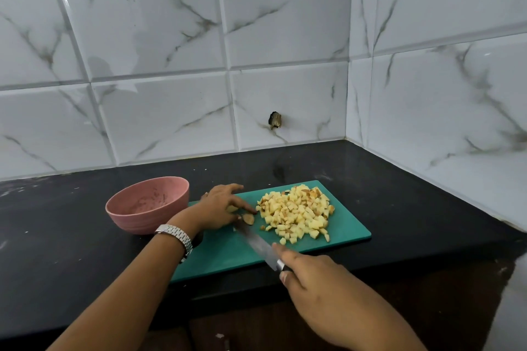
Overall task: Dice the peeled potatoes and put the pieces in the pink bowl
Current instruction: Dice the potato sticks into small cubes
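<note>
The black stone counter [85, 251] carries everything, and I place the rest by the teal rectangular plastic cutting board [228, 253] lying across it near the front edge.

The pink round bowl [137, 222] stands just off the board's left end, close enough that, I judge, I can sweep pieces over without carrying them far. It holds no potato yet, only some smears on its inner wall.

The heap of pale yellow diced potato cubes [298, 215] sits on the board's right half, toward its back edge. I reckon it is pushed there to leave the left and front of the board bare for cutting.

My right hand [319, 279] is over the board's front edge. Its fingers are wrapped round the handle of the steel kitchen knife [258, 245], with my forefinger laid along the back of the blade to steer it. The blade runs diagonally across the board's middle, its tip reaching the piece I am cutting.

My left hand [219, 208] rests on the board's left part, between bowl and heap. Its fingers are bent over the last small brownish potato end [248, 218], pinning it down at the knife's tip so it cannot roll.

Dicing looks nearly done, and the transfer to the bowl has not begun.
</note>
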